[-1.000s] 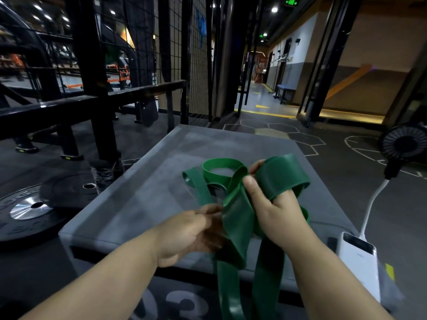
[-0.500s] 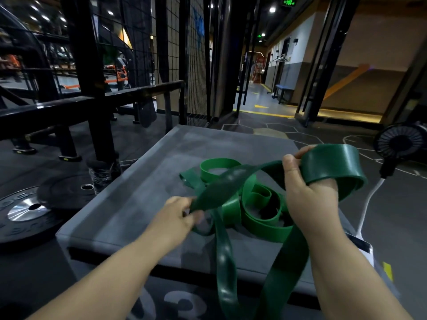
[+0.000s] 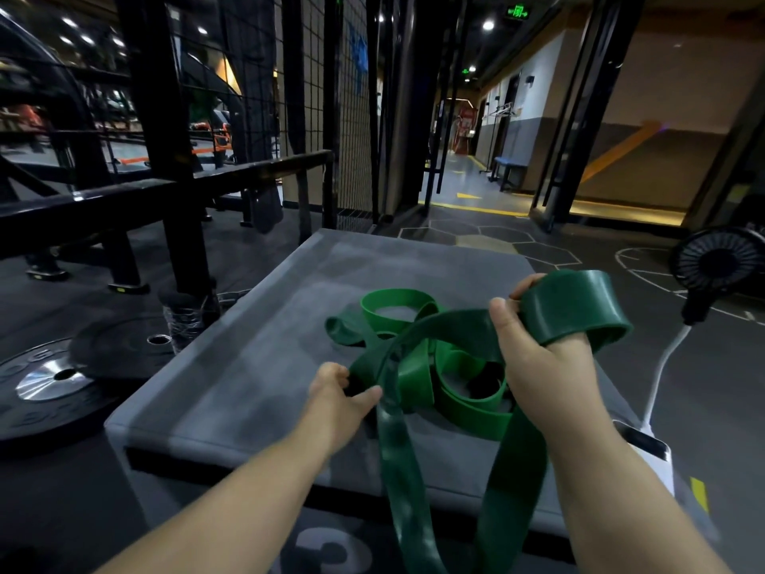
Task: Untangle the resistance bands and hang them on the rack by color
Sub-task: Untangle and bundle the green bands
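We look down on a grey padded box [image 3: 248, 366]. Its top is soft and suede-like with pale, chalky patches and rounded edges, and a large pale numeral shows on the near face.

On the top, toward its three o'clock side, lies a heap of lighter green bands [image 3: 467, 391]. They are flat, smooth rubber strips curled into overlapping loops, and one stands open as an oval at the heap's twelve o'clock.

A dark green band [image 3: 575, 308], wider, thicker and faintly glossy, is lifted above the heap. Our right hand [image 3: 538, 358], at three o'clock in the view, has its fingers curled through one looped end and grips it. From there the band stretches toward eight o'clock to our left hand [image 3: 339, 393], which pinches a fold of it between thumb and fingers just above the box top. Two broad strips of the same band hang past the box's near edge at six o'clock.

On the rubber floor at nine o'clock of the box lie black weight plates [image 3: 49, 383], round and one with a shiny metal hub. A black steel frame [image 3: 165, 138] and wire mesh [image 3: 331, 97] rise at eleven o'clock. At three o'clock a small round black fan [image 3: 720, 263] stands on a bent white cable [image 3: 662, 366] that leads down to a white power bank [image 3: 650, 453] beside the box.
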